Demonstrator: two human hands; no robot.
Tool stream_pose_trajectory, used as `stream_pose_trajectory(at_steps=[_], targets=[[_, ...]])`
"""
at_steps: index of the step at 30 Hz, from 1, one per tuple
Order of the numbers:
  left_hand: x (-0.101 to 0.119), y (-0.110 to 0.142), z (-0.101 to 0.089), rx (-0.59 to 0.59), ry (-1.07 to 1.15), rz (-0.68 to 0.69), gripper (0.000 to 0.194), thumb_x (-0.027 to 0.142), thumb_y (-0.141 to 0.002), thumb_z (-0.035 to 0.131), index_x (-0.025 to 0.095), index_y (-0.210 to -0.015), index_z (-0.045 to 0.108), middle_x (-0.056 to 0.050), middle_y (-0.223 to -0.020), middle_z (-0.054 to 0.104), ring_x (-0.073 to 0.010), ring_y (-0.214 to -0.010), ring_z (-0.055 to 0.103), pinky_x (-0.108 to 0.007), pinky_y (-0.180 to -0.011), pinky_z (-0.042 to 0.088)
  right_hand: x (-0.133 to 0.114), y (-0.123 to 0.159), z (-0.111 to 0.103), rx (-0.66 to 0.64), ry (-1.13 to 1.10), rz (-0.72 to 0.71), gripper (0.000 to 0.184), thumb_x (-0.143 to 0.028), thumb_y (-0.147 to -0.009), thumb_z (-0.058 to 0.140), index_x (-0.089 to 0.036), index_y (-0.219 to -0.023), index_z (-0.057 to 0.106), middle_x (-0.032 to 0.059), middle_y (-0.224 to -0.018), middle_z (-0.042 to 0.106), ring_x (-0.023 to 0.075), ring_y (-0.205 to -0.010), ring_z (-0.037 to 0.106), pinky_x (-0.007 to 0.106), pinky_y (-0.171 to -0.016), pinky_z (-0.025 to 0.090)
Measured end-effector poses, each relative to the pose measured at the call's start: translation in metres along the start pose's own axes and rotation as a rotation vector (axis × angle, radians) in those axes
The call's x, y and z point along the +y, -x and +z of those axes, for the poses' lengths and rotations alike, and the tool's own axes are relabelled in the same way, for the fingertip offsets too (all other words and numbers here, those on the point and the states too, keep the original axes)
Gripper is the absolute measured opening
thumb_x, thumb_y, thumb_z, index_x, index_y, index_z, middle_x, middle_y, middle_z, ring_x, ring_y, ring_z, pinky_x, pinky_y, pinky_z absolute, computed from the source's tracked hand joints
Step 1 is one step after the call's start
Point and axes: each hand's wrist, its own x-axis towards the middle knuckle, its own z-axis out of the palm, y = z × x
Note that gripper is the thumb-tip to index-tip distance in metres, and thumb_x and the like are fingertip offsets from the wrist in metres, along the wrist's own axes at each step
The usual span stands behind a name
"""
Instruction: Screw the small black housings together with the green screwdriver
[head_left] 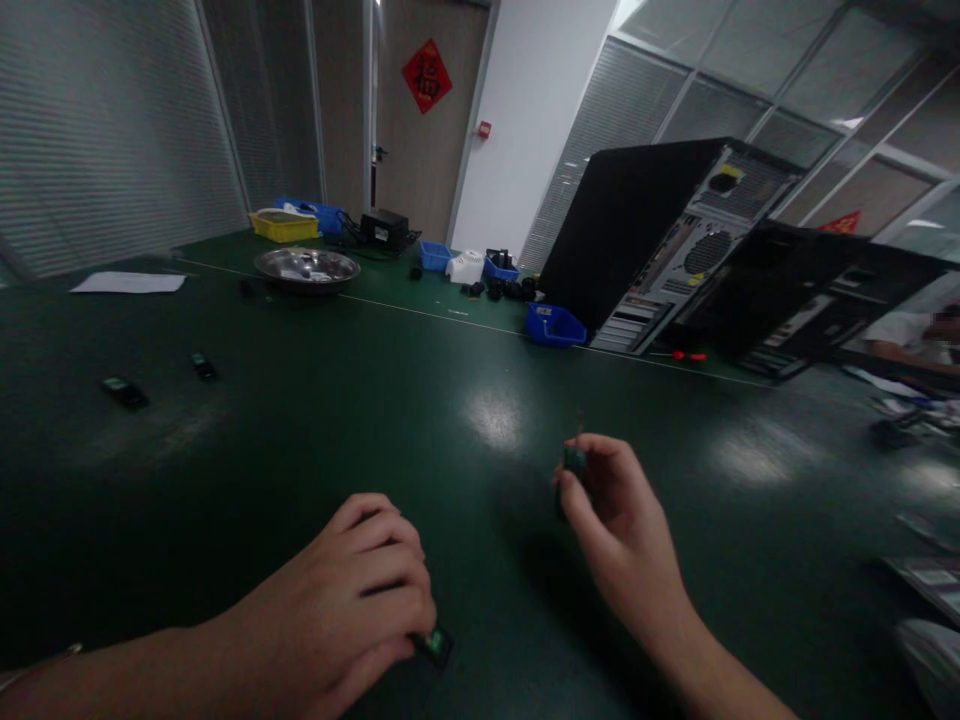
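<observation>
Under the fingertips of my left hand (pixel 367 590) is a small black device with a green face (pixel 437 645), gripped just above or against the table; most of it is hidden by the hand. My right hand (pixel 626 520) is raised over the table, thumb and fingers pinching a small dark green piece with a thin stem (pixel 575 460) that points upward. Blur keeps me from telling its exact kind. Two similar black devices lie apart at the left, one nearer (pixel 124 392) and one farther (pixel 202 366).
On the green table (pixel 375 420) stand a metal bowl (pixel 307 272), a yellow basket (pixel 285 228), a blue bin (pixel 555 326) and a black computer tower (pixel 637 220). A white paper (pixel 127 283) lies far left. Another person's arm (pixel 907 350) shows at the right edge.
</observation>
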Motion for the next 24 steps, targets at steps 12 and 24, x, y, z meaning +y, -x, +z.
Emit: stream_pose_trajectory(at_steps=[12,24], targets=[[-0.017,0.004,0.02,0.272,-0.022,-0.09,0.019,0.014,-0.086,0.054,0.028,-0.09,0.066,0.003,-0.087,0.068,-0.0177,-0.085,0.057,-0.039,-0.105,0.031,0.038,-0.023,-0.011,0.121,-0.092,0.092,0.022,-0.036,-0.086,0.063,-0.022,-0.099,0.052,0.0053,-0.098,0.061,0.0219,-0.094,0.062,0.037,-0.085,0.051],[-0.016,0.003,0.006,0.21,-0.157,-0.082,0.029,0.005,-0.075,0.058,0.027,-0.093,0.06,0.003,-0.09,0.067,-0.0165,-0.087,0.059,-0.035,-0.098,0.034,-0.016,0.002,-0.004,-0.613,0.141,-0.319,0.03,-0.014,-0.085,0.051,-0.02,-0.112,0.062,0.0062,-0.093,0.068,0.0191,-0.085,0.064,0.029,-0.075,0.051]])
